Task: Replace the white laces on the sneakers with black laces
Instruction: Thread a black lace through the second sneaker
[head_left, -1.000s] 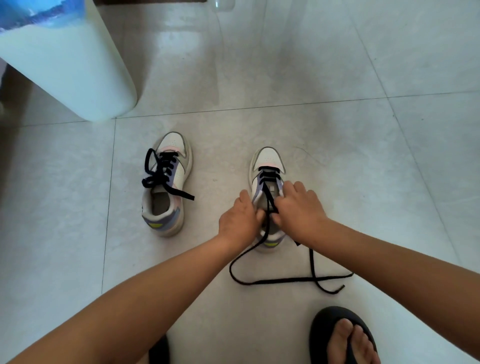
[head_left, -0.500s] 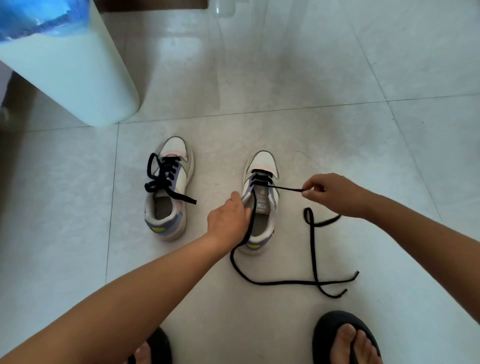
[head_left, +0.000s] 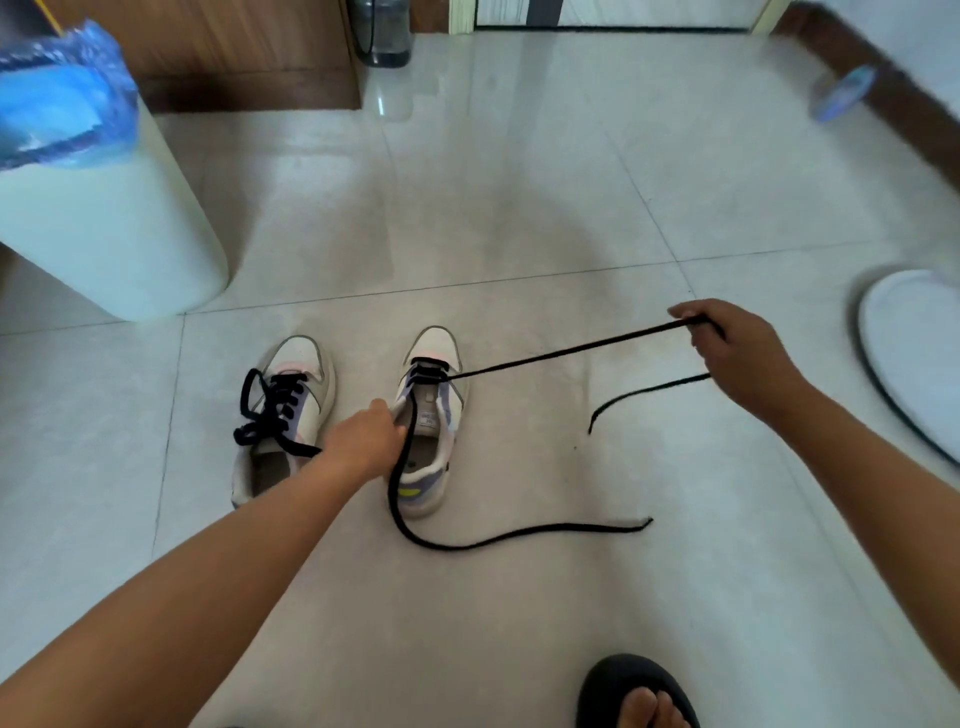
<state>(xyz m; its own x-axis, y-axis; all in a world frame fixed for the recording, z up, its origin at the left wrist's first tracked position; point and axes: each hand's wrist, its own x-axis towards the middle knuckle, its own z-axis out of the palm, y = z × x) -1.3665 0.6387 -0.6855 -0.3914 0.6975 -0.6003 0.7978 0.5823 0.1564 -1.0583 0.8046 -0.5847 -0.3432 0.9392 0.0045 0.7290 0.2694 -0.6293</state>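
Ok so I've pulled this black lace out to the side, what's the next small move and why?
Probably bring the right hand back and feed that lace end into the next open eyelet. The black lace crosses only the lowest rows of the right sneaker, while the left hand steadies its tongue area; the left sneaker looks fully laced.

view: head, single wide-angle | position: above the floor (head_left: 519, 218), at the person's head | facing: forward and down | range: sneakers (head_left: 431, 415) mid-frame within arm's reach, both forearms entering from the near edge | far edge: wall base | shared views: none
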